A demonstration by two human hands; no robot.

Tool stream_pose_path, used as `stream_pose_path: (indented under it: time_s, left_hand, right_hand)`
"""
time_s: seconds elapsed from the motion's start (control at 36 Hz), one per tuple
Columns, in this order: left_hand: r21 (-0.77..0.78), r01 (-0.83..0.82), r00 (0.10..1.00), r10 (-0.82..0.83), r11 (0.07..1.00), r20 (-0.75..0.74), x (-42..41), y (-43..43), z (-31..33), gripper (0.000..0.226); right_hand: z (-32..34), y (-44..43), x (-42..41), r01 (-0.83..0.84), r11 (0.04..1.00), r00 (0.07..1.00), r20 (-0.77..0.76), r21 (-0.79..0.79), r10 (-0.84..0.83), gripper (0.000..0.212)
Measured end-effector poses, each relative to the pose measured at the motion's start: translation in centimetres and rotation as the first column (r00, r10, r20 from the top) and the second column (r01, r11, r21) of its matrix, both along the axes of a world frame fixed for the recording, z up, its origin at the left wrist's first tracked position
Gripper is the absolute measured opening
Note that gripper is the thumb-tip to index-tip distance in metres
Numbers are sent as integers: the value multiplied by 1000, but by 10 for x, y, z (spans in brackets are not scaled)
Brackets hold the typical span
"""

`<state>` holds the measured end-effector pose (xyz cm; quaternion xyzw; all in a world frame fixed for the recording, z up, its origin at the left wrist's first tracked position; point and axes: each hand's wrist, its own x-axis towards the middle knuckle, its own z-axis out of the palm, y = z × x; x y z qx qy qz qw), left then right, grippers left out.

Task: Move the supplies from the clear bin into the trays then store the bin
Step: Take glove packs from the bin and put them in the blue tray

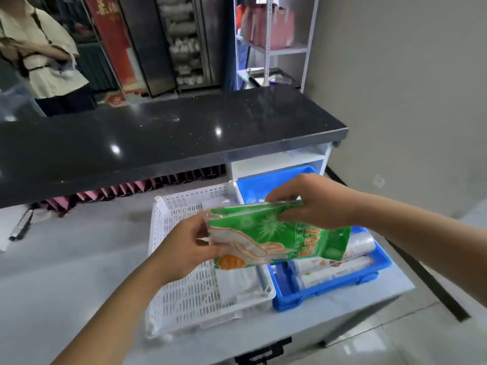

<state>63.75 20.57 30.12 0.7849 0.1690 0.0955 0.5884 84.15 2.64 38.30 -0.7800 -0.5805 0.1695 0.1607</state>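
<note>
A green plastic packet of gloves hangs above the seam between a white slatted tray and a blue tray. My left hand grips the packet's left end. My right hand pinches its top right edge. The blue tray holds white rolls lying on their sides. A white bag lies in the white tray. A clear bin shows partly at the far left edge, on the black counter.
The black counter runs across behind the trays, with a person standing beyond it. Pink folders line the shelf under the counter. A grey wall closes the right side. White shelving stands at the back.
</note>
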Motion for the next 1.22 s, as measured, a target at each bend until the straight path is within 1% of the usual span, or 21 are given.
stream_pose_path:
  time_s: [0.06,0.08,0.17,0.22,0.28,0.36,0.47,0.53,0.64,0.72,0.81,0.89,0.97,1.03,1.14,1.22]
  left_hand:
    - [54,-31,999,28,998,45,12,1,-13,44]
    - [56,-32,997,28,998,68,18,0,-18,42]
    - [41,-40,992,35,998,119,34,-2,-29,46]
    - [39,-48,988,42,998,146,44,-2,-33,48]
    - [43,-53,985,45,998,170,54,-1,-34,46]
    - [81,-80,979,63,994,191,71,4,-36,46]
    - [97,-108,980,89,989,181,101,10,-36,42]
    - [95,-138,978,120,986,173,119,12,-35,44]
    - [58,-232,959,219,971,177,155,21,-34,46]
    - [90,-291,944,270,953,190,181,26,-40,47]
    - [86,-382,916,365,920,167,202,29,-55,51]
    - [107,-453,890,441,885,118,215,32,-72,56]
    - [148,-506,862,501,850,69,223,33,-86,54]
    - [171,-527,848,530,832,36,227,32,-92,50]
    - [236,-565,817,576,791,27,229,32,-102,46]
    - [263,-545,820,571,796,-30,225,32,-106,45]
  right_hand:
    - [-5,-2,8,28,999,999,-15,-18,-29,34]
    - [-7,-4,12,41,999,999,-22,-27,-42,34]
    - [-14,-7,25,67,996,997,-43,-52,-69,31]
    - [-17,-9,35,77,995,996,-30,-62,-79,32]
    - [-18,-11,47,83,993,996,27,-84,-81,38]
    - [-23,-14,68,101,987,980,184,-122,-78,46]
    - [-30,-7,96,126,982,954,288,-144,-80,48]
    - [-30,0,113,131,985,933,350,-116,-83,49]
    - [-32,19,146,103,995,893,441,1,-93,44]
    - [-44,33,168,81,996,873,478,45,-93,42]
    - [-65,44,186,65,996,866,492,66,-90,40]
    - [-91,53,200,35,996,869,491,76,-68,35]
    - [-117,61,210,3,995,877,479,104,-52,34]
    - [-131,66,214,6,993,882,467,115,-60,34]
    - [-154,74,216,8,994,900,433,108,-54,34]
    - [-161,79,216,-24,997,910,415,67,-6,31]
